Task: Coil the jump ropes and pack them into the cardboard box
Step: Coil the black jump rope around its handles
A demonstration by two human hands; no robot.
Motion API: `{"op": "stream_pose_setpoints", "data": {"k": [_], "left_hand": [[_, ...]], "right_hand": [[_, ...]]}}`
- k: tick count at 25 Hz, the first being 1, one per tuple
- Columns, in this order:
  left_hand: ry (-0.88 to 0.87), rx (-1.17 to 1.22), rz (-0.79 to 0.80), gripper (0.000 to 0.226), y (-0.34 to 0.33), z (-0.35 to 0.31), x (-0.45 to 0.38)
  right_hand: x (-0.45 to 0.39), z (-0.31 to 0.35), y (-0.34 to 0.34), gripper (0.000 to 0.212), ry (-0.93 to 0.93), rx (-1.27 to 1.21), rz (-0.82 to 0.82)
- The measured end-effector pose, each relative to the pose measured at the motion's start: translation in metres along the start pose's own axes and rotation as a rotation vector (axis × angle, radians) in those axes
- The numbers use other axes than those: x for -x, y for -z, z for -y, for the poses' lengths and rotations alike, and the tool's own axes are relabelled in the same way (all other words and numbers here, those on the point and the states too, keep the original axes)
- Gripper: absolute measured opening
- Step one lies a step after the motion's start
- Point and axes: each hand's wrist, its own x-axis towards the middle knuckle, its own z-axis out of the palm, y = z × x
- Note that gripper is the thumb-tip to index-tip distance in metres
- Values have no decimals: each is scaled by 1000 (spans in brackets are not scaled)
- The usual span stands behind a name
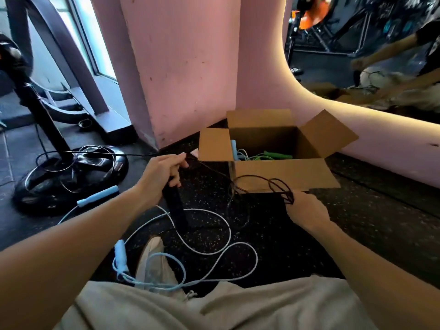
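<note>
Lap: pale shorts (214,308) fill the near edge.
Writing: none readable anywhere.
Floor: black speckled rubber (357,222); pink wall (190,67) far, mirror (357,44) far right.
Blue jump rope (214,252): loose loops on the floor near the lap, handles at left.
Black jump rope (259,184): strung between both hands.
Left hand (162,172): fingers curled round the black handle (176,208).
Right hand (307,210): fingers pinching gathered black loops.
Cardboard box (281,173): open, far centre, holding green and blue ropes.
</note>
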Motion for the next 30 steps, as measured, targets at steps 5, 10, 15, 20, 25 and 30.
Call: {"op": "stream_pose_setpoints", "data": {"k": [5,10,15,20,25,30], "left_hand": [[139,-216,136,33,-21,31,3],[235,-175,161,35,-50,59,7],[354,110,106,32,-55,69,18],[412,365,64,28,-50,42,7],[358,299,-77,26,-29,35,-9],[320,127,168,19,-48,41,7]], "right_hand": [[-1,12,-29,113,-106,-4,368],[11,66,-18,73,352,-518,275],[14,82,-28,33,211,-828,355],[2,72,-46,60,124,-738,364],[-16,57,-34,48,116,-989,71],[3,74,-32,31,183,-1203,-118]]}}
